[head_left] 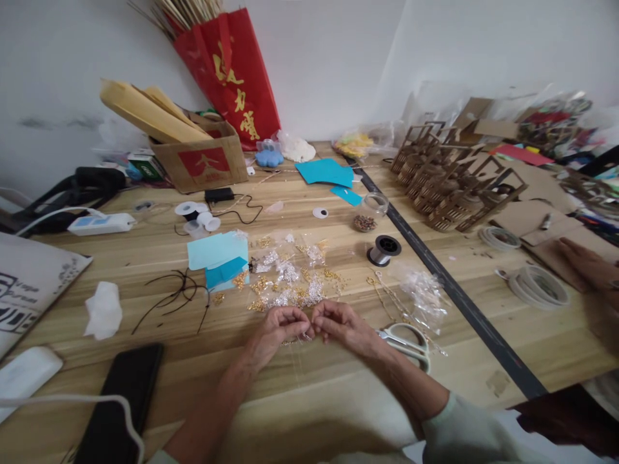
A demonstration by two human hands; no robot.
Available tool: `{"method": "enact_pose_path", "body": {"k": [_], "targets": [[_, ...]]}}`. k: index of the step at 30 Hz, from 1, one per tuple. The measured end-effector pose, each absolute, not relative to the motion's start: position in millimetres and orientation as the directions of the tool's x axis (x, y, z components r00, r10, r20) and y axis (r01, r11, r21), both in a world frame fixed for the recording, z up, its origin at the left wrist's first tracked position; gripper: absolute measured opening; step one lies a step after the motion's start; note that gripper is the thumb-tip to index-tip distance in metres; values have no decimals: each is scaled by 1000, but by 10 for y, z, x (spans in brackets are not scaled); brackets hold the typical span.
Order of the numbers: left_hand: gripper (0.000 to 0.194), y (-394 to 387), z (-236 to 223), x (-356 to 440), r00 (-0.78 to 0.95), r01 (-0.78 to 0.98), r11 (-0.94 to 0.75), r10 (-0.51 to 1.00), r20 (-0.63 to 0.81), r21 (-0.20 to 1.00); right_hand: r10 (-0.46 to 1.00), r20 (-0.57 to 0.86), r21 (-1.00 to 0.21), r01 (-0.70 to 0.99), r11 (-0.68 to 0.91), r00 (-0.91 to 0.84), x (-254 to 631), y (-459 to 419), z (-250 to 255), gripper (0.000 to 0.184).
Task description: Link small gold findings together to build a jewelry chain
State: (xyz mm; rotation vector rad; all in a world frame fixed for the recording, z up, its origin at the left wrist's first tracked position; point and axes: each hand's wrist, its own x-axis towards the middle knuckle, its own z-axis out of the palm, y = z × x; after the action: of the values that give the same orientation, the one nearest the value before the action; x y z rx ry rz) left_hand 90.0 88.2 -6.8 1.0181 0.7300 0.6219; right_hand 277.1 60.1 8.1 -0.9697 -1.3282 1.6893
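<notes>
My left hand and my right hand meet at the near middle of the table, thumbs and fingers pinched together. From under my left fingers hangs a thin strand of small beads, with a fine clear thread trailing toward me. Whatever the right fingertips pinch is too small to make out. Just beyond the hands lie piles of silver beads and gold beads, partly on clear plastic. A pair of scissors with pale handles lies by my right wrist, its blades partly hidden under the forearm.
A spool of wire and a jar of brown beads stand behind. Black cords and a phone lie left. Gold chains and plastic bags lie right. At far right rests another person's hand.
</notes>
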Motion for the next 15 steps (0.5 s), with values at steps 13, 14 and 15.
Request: {"method": "enact_pose_path", "body": {"k": [13, 14, 15], "targets": [[17, 887, -26, 906, 600, -146, 448, 749, -281, 882, 946, -31, -995, 100, 2, -322, 2787, 575, 161, 21], [17, 886, -29, 907, 603, -145, 443, 749, -276, 885, 945, -20, -991, 131, 24, -327, 2781, 575, 163, 19], [17, 886, -32, 907, 606, -144, 439, 748, -271, 887, 943, -9, -987, 155, 45, -333, 2775, 576, 163, 18]]}}
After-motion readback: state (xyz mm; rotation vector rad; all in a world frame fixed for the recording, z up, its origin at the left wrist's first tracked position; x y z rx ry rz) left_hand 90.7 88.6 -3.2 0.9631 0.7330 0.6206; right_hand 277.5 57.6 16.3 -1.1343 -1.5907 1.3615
